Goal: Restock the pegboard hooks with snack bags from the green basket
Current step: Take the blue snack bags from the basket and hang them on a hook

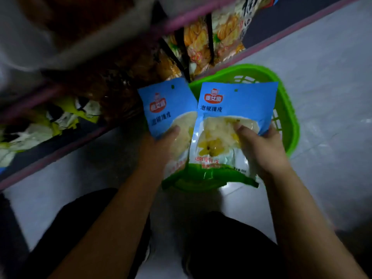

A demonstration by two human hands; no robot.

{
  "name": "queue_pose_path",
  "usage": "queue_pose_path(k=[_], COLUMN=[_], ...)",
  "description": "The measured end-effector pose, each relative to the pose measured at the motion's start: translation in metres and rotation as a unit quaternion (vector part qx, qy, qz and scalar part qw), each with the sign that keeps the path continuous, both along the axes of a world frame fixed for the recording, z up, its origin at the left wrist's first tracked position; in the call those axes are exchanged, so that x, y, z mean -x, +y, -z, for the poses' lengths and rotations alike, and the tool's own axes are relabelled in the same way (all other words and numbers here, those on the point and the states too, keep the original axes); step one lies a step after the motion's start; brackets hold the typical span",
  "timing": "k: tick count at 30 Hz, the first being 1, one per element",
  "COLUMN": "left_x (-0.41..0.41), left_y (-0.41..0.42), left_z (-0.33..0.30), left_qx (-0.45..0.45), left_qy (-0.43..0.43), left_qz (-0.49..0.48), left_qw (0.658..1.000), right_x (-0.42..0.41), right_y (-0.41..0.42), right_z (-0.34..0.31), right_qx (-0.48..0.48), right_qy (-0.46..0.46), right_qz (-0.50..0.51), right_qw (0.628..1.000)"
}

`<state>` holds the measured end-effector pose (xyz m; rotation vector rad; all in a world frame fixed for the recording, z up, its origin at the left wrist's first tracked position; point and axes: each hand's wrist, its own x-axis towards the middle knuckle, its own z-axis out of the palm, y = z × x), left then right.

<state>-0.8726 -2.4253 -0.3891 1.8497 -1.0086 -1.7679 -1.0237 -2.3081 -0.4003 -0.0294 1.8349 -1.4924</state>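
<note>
Two blue snack bags with clear windows are held up over the green basket (285, 117), which stands on the floor. My left hand (163, 146) grips the left bag (167, 105), thumb on its window. My right hand (259, 146) grips the right bag (233, 117), thumb on its front. Each bag has a small hang hole near its top edge. The right bag overlaps the left one. The basket's inside is mostly hidden behind the bags. No pegboard hooks are visible.
A low shelf with pink edges (60, 150) runs along the left and top, stocked with orange-yellow packets (197, 43) and yellow-green packets (60, 117). Pale floor (332, 77) spreads right of the basket. My legs in dark trousers (231, 248) are at the bottom.
</note>
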Motion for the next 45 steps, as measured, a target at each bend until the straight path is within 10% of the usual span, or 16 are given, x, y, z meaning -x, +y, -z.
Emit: queue_pose_path(k=[10,20,31,45], left_x=[-0.105,-0.247,-0.377,-0.359], left_y=[-0.013,-0.074,-0.156,-0.214], left_z=[-0.39,-0.602,-0.781,-0.865], left_qx=[0.152,0.426,0.623,0.618], left_qy=[0.056,0.088,0.263,0.29], left_qz=[-0.033,-0.169,-0.166,-0.002], left_qw=[0.986,0.885,0.718,0.731], right_x=[-0.068,-0.154,-0.287,-0.297], right_y=[-0.048,-0.134,-0.23,-0.316], right_z=[-0.385,-0.619,-0.769,-0.828], right_qx=[0.038,0.248,0.424,0.478], right_qy=[0.12,0.236,0.3,0.309], right_qz=[-0.163,-0.244,-0.288,-0.273], right_qw=[0.979,0.907,0.804,0.775])
